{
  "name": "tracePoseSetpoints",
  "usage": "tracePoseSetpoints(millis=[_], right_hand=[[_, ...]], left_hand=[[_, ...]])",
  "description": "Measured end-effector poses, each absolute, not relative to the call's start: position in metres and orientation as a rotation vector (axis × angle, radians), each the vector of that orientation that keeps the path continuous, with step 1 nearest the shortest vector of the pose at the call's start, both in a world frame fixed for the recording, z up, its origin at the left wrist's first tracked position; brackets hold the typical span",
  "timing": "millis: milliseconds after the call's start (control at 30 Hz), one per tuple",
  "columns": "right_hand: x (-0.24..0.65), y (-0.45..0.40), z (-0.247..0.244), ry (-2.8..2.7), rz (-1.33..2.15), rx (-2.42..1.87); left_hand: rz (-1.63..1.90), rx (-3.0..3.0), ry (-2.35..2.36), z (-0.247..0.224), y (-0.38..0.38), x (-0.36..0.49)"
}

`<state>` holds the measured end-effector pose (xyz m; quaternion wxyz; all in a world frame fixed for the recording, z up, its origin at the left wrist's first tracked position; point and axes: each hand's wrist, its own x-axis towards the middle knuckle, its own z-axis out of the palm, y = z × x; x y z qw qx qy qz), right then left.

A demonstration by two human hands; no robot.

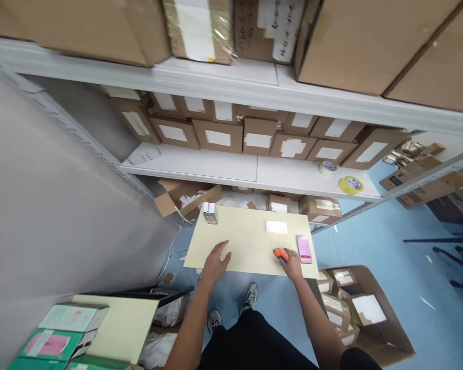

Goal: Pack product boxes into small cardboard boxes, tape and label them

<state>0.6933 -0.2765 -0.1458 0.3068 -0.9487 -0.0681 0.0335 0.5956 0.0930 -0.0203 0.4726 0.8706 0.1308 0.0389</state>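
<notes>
My right hand is closed around an orange tool at the right part of a pale yellow tabletop. My left hand is over the table's front left part, thumb and fingers apart, holding nothing. Just right of my right hand lies a pink phone-like item. A white rectangular item lies further back. At the back left corner stands a small green box with a white top.
Shelves with labelled cartons rise behind the table. Two tape rolls sit on the shelf's right. An open carton of boxes stands lower right. Green boxes rest on a side table lower left.
</notes>
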Motion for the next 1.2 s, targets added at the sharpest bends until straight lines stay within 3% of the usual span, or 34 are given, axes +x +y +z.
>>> tracePoseSetpoints(millis=[433,767,1033,1200], right_hand=[[0.606,-0.04,-0.049,-0.483,0.175,-1.975],[0.516,0.088,-0.015,-0.925,0.372,-1.786],[0.486,0.118,-0.028,-1.203,0.549,-1.711],[0.412,0.128,-0.052,-1.342,0.711,-1.598]], left_hand=[[0.323,1.792,0.598,-0.014,0.181,0.439],[0.643,1.729,0.87,0.009,0.225,0.303],[0.784,1.703,1.157,0.008,0.193,0.246],[0.749,1.681,1.325,0.003,0.16,0.191]])
